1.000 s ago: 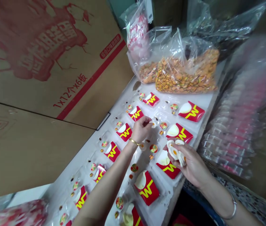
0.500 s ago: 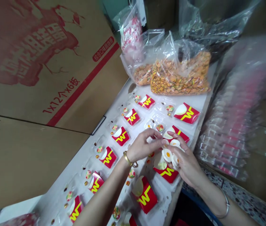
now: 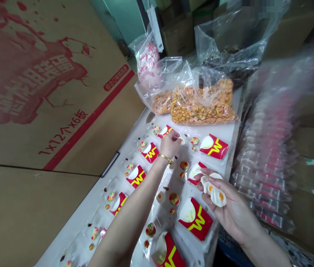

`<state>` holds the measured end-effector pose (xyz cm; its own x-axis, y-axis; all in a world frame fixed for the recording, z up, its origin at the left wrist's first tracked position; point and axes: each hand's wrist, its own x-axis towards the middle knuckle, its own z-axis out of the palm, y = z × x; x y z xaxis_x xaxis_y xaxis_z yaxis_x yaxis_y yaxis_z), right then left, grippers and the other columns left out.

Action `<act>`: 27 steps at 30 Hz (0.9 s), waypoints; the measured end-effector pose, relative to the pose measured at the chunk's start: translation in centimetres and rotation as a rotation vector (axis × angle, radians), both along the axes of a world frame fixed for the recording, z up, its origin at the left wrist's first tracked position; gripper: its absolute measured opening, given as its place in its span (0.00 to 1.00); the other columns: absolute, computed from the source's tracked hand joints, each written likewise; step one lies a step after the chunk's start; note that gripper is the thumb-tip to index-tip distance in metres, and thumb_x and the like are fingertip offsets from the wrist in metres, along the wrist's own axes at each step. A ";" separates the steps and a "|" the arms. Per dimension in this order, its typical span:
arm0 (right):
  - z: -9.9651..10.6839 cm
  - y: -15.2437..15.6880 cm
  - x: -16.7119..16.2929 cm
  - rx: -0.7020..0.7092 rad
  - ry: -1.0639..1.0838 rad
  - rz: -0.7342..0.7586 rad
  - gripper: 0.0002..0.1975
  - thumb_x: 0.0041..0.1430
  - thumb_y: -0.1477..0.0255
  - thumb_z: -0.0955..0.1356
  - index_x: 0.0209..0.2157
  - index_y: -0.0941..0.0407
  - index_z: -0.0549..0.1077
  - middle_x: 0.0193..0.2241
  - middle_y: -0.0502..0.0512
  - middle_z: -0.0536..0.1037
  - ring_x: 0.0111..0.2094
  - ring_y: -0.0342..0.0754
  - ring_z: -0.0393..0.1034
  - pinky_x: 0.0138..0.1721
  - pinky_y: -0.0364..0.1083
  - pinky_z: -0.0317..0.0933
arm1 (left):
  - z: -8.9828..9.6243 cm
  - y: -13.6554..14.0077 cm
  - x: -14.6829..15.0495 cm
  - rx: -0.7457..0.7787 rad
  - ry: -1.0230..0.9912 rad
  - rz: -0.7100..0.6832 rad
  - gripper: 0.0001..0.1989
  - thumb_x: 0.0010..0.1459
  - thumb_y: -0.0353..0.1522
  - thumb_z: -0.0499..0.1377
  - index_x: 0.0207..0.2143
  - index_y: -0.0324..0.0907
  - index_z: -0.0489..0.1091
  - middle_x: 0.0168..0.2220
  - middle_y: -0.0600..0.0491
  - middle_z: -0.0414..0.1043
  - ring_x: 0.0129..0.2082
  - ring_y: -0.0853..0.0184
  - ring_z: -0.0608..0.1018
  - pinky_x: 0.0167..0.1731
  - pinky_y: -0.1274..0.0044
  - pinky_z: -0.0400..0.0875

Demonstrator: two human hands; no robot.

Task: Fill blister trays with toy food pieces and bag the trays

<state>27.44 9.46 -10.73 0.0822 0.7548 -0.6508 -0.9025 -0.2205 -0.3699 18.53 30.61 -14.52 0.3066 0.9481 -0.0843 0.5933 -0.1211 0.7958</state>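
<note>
My left hand (image 3: pixel 171 144) reaches over the far part of the table with its fingertips pinched at a small toy fried egg (image 3: pixel 182 141), just above a clear plastic tray. Several more toy fried eggs, white with orange yolks (image 3: pixel 217 197), are bunched in my right hand (image 3: pixel 230 207), its fingers curled round them. Below and around both hands lie rows of clear trays, each with a red fry box marked with a yellow W (image 3: pixel 197 218), a round pizza-like piece (image 3: pixel 174 198) and a tiny burger-like piece (image 3: pixel 172 211). One fried egg (image 3: pixel 160 197) lies in a near tray.
Clear bags of small orange pieces (image 3: pixel 204 105) sit at the table's far end, beside a bag of pink and white pieces (image 3: pixel 149 63). A large printed carton (image 3: pixel 62 141) walls off the left. Stacked clear packs (image 3: pixel 270 167) stand along the right.
My left hand has left my right hand and moved forward to a farther tray, a fried egg at its fingertips. My right hand still holds its bunch, slightly lower and to the right.
</note>
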 end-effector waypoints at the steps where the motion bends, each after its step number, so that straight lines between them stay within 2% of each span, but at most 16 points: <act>1: -0.2 0.2 0.0 0.036 -0.040 0.003 0.11 0.50 0.70 0.71 0.38 0.53 0.74 0.35 0.52 0.76 0.30 0.43 0.68 0.24 0.37 0.63 | -0.3 0.2 0.3 0.035 0.074 -0.007 0.04 0.47 0.27 0.57 0.28 0.41 0.67 0.22 0.58 0.65 0.23 0.72 0.68 0.25 0.80 0.60; 6: -1.0 0.9 0.1 0.204 -0.077 0.065 0.05 0.53 0.72 0.69 0.34 0.55 0.73 0.31 0.51 0.73 0.25 0.41 0.63 0.17 0.36 0.52 | -0.1 0.1 0.7 0.192 0.335 -0.022 0.03 0.51 0.31 0.58 0.31 0.42 0.70 0.24 0.55 0.68 0.26 0.67 0.69 0.30 0.75 0.61; 8: -1.1 1.0 0.2 0.209 -0.075 0.103 0.04 0.52 0.72 0.69 0.32 0.54 0.72 0.29 0.50 0.72 0.23 0.41 0.63 0.16 0.37 0.51 | 0.8 -0.6 0.4 0.271 0.322 -0.024 0.08 0.53 0.35 0.58 0.35 0.42 0.70 0.28 0.52 0.70 0.29 0.66 0.70 0.33 0.74 0.63; 10: -1.0 1.0 0.4 0.202 -0.078 0.138 0.05 0.50 0.71 0.70 0.30 0.54 0.70 0.27 0.50 0.72 0.22 0.42 0.63 0.16 0.38 0.50 | 2.1 -1.8 -0.3 0.235 0.222 -0.060 0.12 0.56 0.40 0.57 0.37 0.41 0.71 0.32 0.50 0.72 0.31 0.66 0.71 0.35 0.74 0.64; 12: -1.0 1.0 0.4 0.217 -0.079 0.177 0.05 0.49 0.71 0.70 0.29 0.54 0.69 0.26 0.51 0.72 0.21 0.42 0.64 0.17 0.38 0.50 | 3.6 -3.5 -1.4 -0.034 0.070 -0.191 0.17 0.58 0.44 0.54 0.34 0.40 0.72 0.32 0.50 0.72 0.31 0.67 0.72 0.33 0.75 0.66; 15: -0.9 1.2 0.0 0.274 -0.100 0.226 0.04 0.50 0.72 0.70 0.28 0.55 0.69 0.25 0.51 0.72 0.22 0.42 0.64 0.19 0.39 0.53 | 5.1 -6.3 -3.3 -0.582 -0.182 -0.442 0.17 0.54 0.45 0.59 0.30 0.39 0.72 0.27 0.53 0.72 0.27 0.70 0.72 0.30 0.78 0.67; 16: -0.9 1.4 -0.3 0.284 -0.107 0.237 0.03 0.50 0.72 0.69 0.28 0.54 0.70 0.26 0.50 0.71 0.22 0.41 0.64 0.20 0.39 0.55 | 5.3 -7.0 -3.9 -0.690 -0.262 -0.473 0.16 0.51 0.44 0.62 0.29 0.38 0.72 0.26 0.53 0.71 0.27 0.71 0.72 0.30 0.78 0.67; 18: -0.9 1.8 -1.0 0.267 -0.101 0.239 0.03 0.51 0.72 0.70 0.30 0.54 0.71 0.26 0.50 0.71 0.22 0.41 0.63 0.21 0.39 0.56 | 5.2 -7.4 -4.9 -0.753 -0.375 -0.439 0.14 0.47 0.40 0.66 0.30 0.38 0.70 0.27 0.54 0.71 0.26 0.73 0.72 0.30 0.79 0.67; 21: -1.0 2.6 -1.9 0.154 -0.021 0.192 0.08 0.51 0.70 0.71 0.35 0.52 0.72 0.29 0.50 0.73 0.25 0.42 0.65 0.19 0.38 0.56 | 4.5 -5.0 -6.6 -0.560 -0.372 -0.268 0.12 0.48 0.37 0.65 0.31 0.38 0.69 0.28 0.54 0.71 0.26 0.74 0.72 0.28 0.81 0.65; 25: -0.7 3.4 -2.6 -0.100 0.161 0.111 0.21 0.40 0.71 0.74 0.40 0.52 0.72 0.35 0.55 0.76 0.34 0.49 0.71 0.25 0.41 0.66 | 3.1 2.9 -9.1 -0.170 -0.181 0.038 0.07 0.53 0.34 0.58 0.34 0.40 0.69 0.27 0.55 0.69 0.25 0.73 0.72 0.25 0.82 0.63; 27: -0.6 3.7 -2.9 -0.144 0.184 0.120 0.26 0.36 0.73 0.75 0.42 0.50 0.72 0.38 0.55 0.77 0.35 0.50 0.72 0.26 0.42 0.67 | 2.1 7.0 -10.1 -0.053 -0.037 0.159 0.07 0.54 0.31 0.56 0.37 0.40 0.69 0.26 0.56 0.68 0.23 0.74 0.70 0.25 0.81 0.62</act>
<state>24.58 13.14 -11.35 -0.1321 0.6507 -0.7478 -0.9158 -0.3688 -0.1590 8.48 37.64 -12.40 0.1573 0.9794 -0.1270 0.5716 0.0146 0.8204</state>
